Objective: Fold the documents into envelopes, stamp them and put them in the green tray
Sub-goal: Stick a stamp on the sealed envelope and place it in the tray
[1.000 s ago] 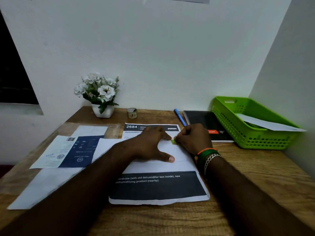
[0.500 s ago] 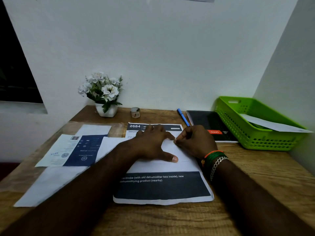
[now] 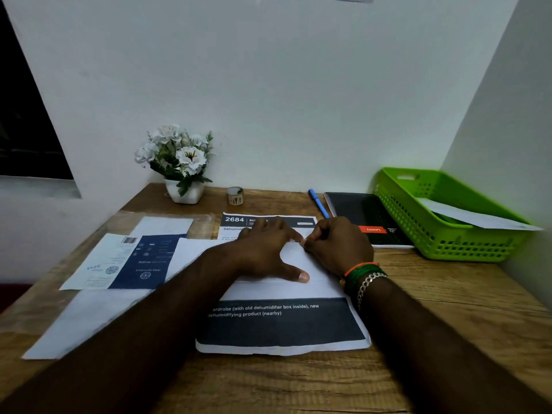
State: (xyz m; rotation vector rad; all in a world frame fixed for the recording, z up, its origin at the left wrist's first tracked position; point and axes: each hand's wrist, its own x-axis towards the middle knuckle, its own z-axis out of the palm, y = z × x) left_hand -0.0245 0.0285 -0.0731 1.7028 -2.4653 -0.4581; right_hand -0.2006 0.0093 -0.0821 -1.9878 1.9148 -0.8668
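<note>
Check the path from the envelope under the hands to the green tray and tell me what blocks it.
The black notebook lies flat between the envelope and the green tray, low enough to pass over. One envelope already rests in the tray, with room apparently left.

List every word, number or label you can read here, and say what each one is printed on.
"2684": far header of the printed sheet under the hands.
"Dehumi...": same sheet, cut off by the left hand.
"...ardrobe (with old dehumidifier box inside), new dehumidifying product (nearby)": dark band at its near end.
Red label on the black notebook: upside down, unreadable.
Blue and white leaflet: barcode, text too small.
</note>
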